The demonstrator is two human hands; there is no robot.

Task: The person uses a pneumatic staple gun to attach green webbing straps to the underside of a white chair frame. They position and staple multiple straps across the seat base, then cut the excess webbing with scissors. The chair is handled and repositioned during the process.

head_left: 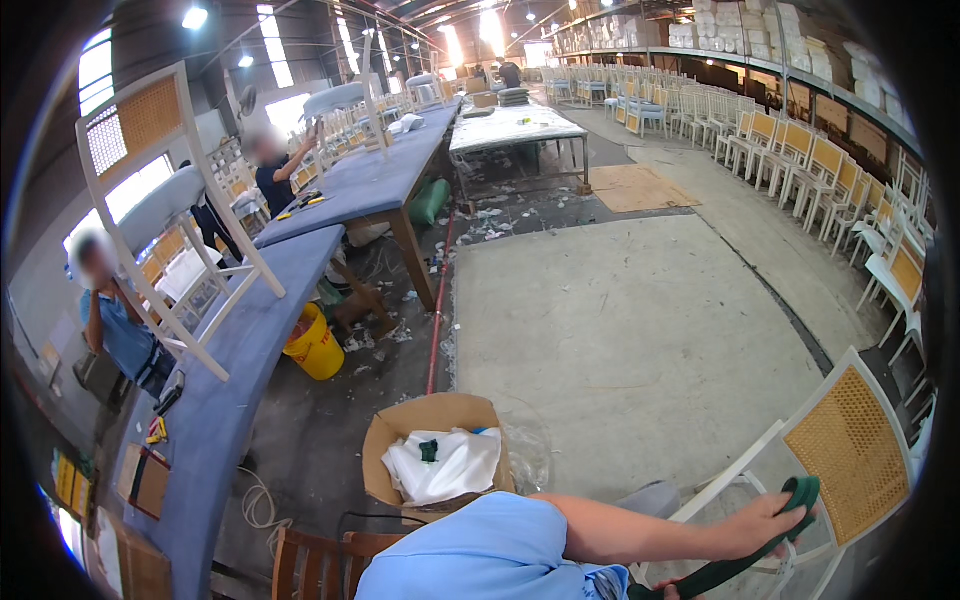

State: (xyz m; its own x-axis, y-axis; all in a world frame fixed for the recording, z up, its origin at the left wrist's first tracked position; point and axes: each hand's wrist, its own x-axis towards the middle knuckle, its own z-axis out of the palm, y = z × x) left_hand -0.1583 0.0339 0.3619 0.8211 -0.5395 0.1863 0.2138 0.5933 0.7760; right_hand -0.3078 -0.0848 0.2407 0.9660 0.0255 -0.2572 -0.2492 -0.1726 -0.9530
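At the lower right, my left arm in its light blue sleeve reaches across to a white chair with a woven cane back [848, 440]. My left hand [757, 526] is closed around a dark green fabric strap [715, 574], whose upper end loops over the fingers beside the chair back. The strap slants down to the lower edge, where only a few fingers of my right hand [671, 592] show, closed against it. The rest of that hand is cut off. Part of the chair frame is hidden behind my left forearm.
An open cardboard box [382, 470] with white cloth stands ahead, near a wooden chair back [310, 565]. A long blue-covered table [255, 345] bears a tall white chair [150, 225]. Two people work beyond it. A yellow bucket [315, 345] stands beneath; rows of chairs [760, 135] line the right.
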